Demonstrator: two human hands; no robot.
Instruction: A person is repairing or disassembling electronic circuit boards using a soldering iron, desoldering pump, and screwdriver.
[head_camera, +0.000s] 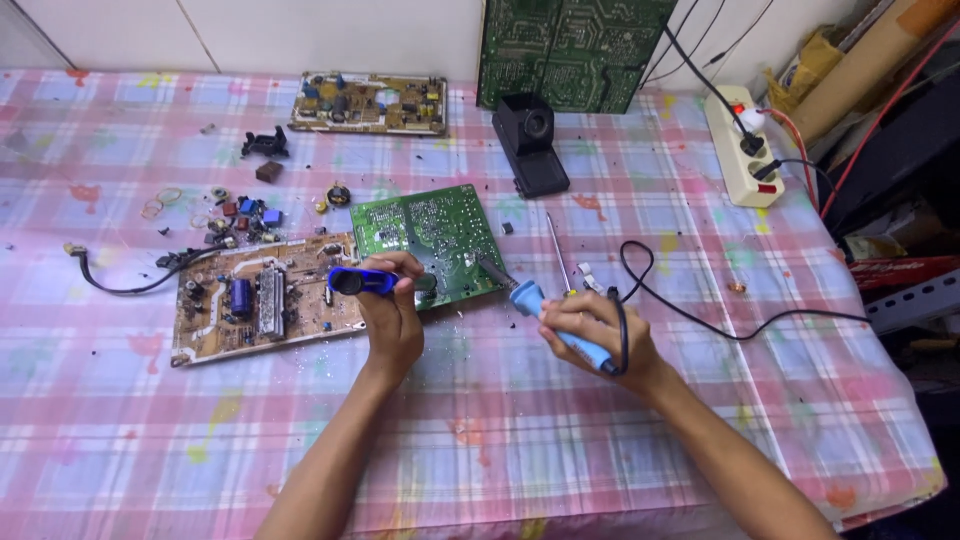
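Note:
A green circuit board (430, 235) lies solder side up near the table's middle. My left hand (392, 318) grips a blue desoldering pump (362, 281), with its tip over the board's near edge. My right hand (592, 328) holds a light blue soldering iron (545, 312) by the handle. The iron's dark tip (490, 270) rests on the board's near right corner, close to the pump's tip. The iron's black cord (690, 315) loops away to the right.
A brown circuit board (255, 300) with parts lies left of the green one, with loose components (245, 215) behind it. Further back are another brown board (368, 103), a black stand (528, 143), an upright green board (565, 50), a screwdriver (558, 250) and a power strip (742, 145).

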